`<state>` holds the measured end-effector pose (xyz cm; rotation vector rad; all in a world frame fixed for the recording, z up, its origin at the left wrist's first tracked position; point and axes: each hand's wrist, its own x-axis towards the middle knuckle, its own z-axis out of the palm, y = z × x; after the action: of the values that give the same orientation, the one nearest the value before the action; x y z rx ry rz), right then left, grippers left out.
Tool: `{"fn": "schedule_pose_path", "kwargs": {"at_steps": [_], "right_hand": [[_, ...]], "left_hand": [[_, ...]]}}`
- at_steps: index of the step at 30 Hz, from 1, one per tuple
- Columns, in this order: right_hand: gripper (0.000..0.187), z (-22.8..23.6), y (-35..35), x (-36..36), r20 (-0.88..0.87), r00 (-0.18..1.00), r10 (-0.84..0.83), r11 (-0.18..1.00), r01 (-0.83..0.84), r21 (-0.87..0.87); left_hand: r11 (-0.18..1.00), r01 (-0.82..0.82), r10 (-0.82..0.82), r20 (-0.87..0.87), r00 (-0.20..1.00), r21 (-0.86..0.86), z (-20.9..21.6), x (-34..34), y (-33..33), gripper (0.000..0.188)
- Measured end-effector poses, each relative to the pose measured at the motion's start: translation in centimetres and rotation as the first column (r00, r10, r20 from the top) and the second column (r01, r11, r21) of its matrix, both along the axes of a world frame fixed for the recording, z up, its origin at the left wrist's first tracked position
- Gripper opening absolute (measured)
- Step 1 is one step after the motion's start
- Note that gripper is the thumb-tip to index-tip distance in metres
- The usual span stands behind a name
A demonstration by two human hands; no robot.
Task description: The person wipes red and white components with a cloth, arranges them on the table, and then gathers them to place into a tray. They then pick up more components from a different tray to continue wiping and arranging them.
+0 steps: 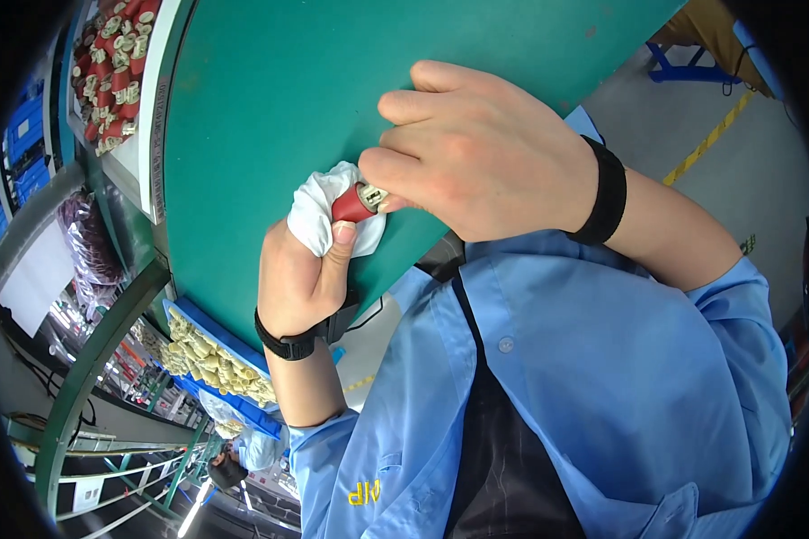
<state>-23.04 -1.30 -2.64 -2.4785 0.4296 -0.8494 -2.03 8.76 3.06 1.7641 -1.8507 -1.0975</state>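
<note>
My left hand (301, 278) is closed around a crumpled white cloth (310, 216), its thumb pressed against a small red cylindrical part (352, 206). This part lies tilted on the cloth and has a cream end with dark slots, pointing right. From the right, my right hand (485, 148) reaches over with curled fingers and pinches that cream end between index finger and thumb. The thumb is mostly hidden under the hand. Both hands are just above the green tabletop (261, 99).
A bin (151, 99) at the upper left is piled with similar red-and-cream parts. At the lower left, a blue tray (243, 349) holds many cream pieces. A green metal rail (94, 359) curves beside it. Farther back, a person (229, 467) is bent over. A blue stool (692, 67) stands at the upper right.
</note>
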Motion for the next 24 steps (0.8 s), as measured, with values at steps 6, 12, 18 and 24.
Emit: {"fn": "schedule_pose_path", "kwargs": {"at_steps": [6,12,18,24], "right_hand": [[0.020,0.1,0.4,0.2,-0.044,0.998,-0.033,0.999,0.031,-0.044],[0.018,0.0,0.5,0.3,-0.061,0.996,-0.064,0.998,0.062,-0.025],[0.018,0.0,0.6,0.5,-0.054,0.991,-0.125,0.992,0.125,-0.004],[0.018,0.4,0.1,0.4,-0.046,0.990,-0.134,0.991,0.134,0.011]], "left_hand": [[0.992,0.055,-0.039,0.143,0.989,-0.113,-0.5,-0.4,0.0,0.028],[0.970,0.157,-0.081,0.368,0.926,-0.184,-0.4,-1.7,-0.6,0.027],[0.965,0.121,-0.022,0.386,0.922,-0.233,-0.8,-2.5,-1.3,0.025],[0.953,0.159,-0.036,0.422,0.906,-0.259,0.0,-2.8,-2.7,0.027]]}}
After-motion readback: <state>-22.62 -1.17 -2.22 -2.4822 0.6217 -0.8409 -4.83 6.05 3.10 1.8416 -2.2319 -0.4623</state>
